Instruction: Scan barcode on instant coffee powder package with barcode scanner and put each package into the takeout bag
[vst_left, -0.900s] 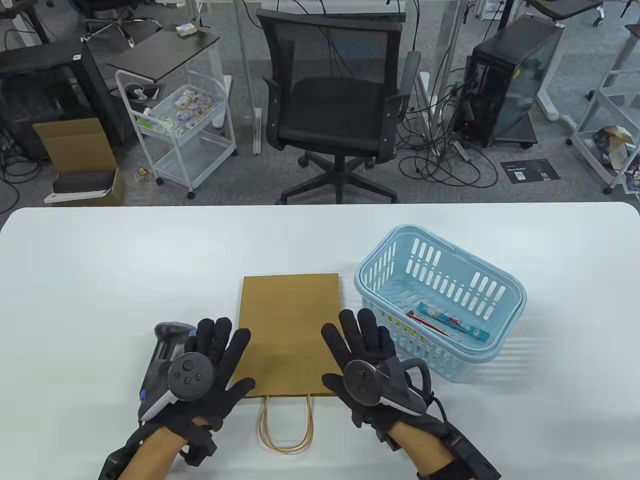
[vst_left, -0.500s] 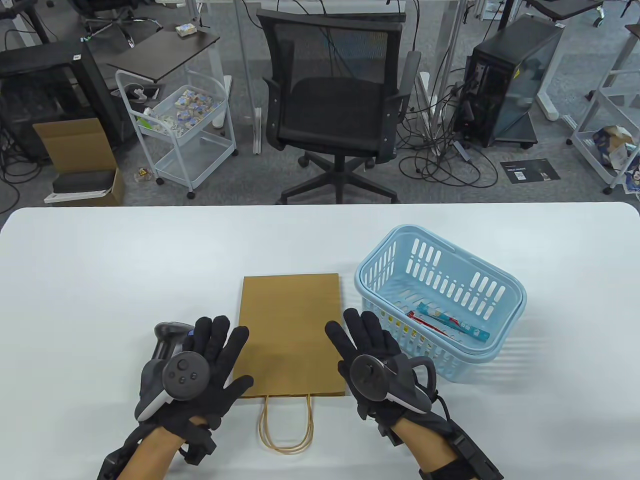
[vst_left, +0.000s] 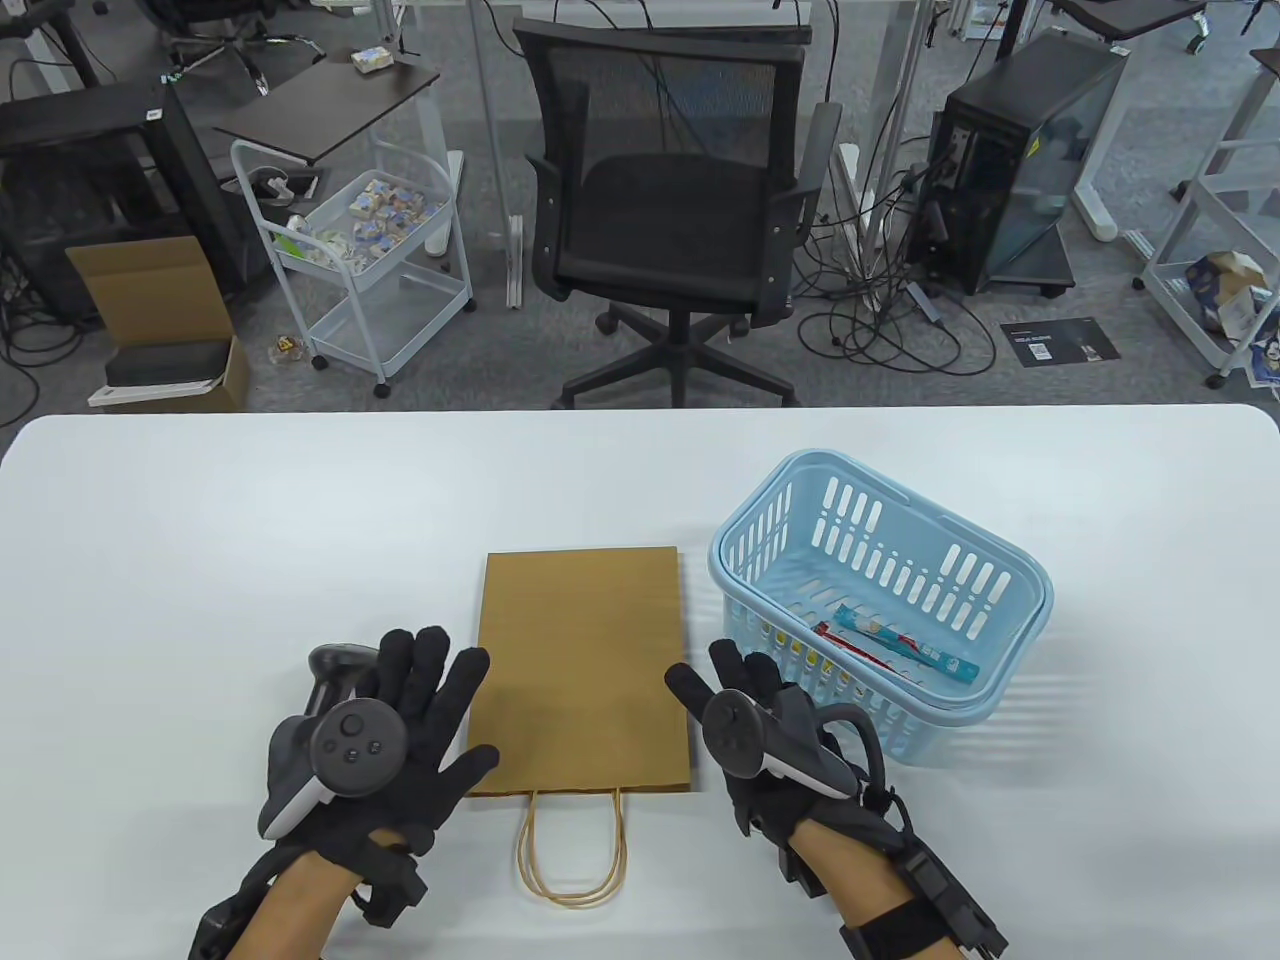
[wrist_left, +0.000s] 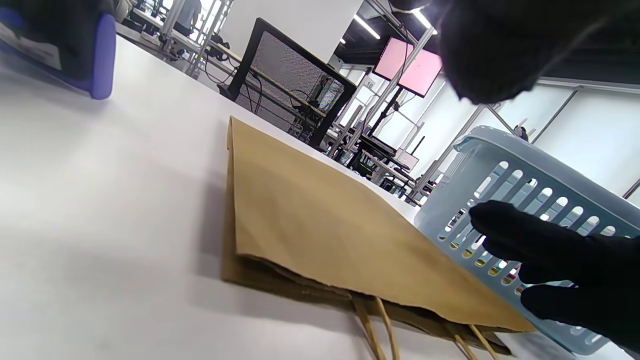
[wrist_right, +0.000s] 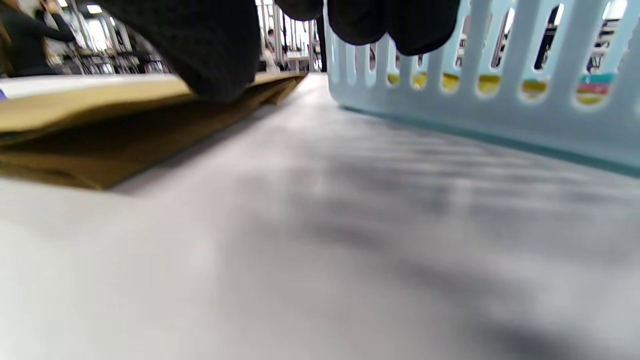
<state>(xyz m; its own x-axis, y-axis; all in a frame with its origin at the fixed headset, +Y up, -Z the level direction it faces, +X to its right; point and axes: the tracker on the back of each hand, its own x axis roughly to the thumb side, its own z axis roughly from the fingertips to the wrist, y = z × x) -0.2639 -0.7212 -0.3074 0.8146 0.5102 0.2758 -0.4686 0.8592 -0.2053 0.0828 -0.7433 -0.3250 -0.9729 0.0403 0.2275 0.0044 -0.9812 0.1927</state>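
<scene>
Lying flat and unopened between the spread, empty left hand (vst_left: 385, 730) and right hand (vst_left: 760, 730), the takeout bag (vst_left: 583, 670) is risking being pushed across the desk (vst_left: 200, 560) while its mouth is being parted.

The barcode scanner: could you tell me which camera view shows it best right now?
The table view: the barcode scanner lies on the table, partly hidden behind the left hand. The left wrist view catches only a blurred blue-edged corner; the right wrist view shows none of it.
</scene>
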